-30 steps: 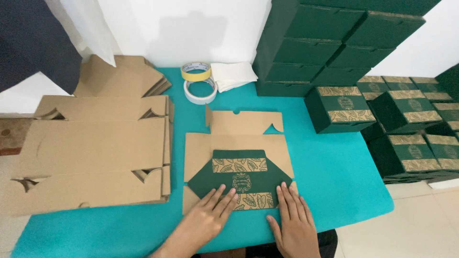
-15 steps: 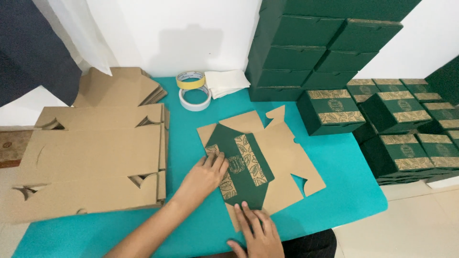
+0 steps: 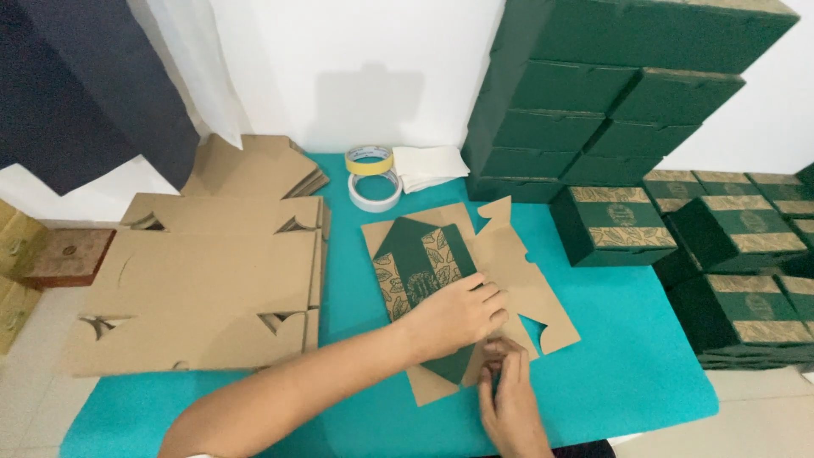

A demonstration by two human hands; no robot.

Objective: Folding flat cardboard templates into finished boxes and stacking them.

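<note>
A flat brown box blank [image 3: 509, 280] with a folded green, gold-leafed panel [image 3: 415, 263] is laid on the teal table; a pile of brown flat blanks [image 3: 203, 280] is stacked at the left; dark green closed boxes [image 3: 593, 93] are piled against the wall; gold-banded green boxes [image 3: 729, 246] are ranged at the right.
</note>
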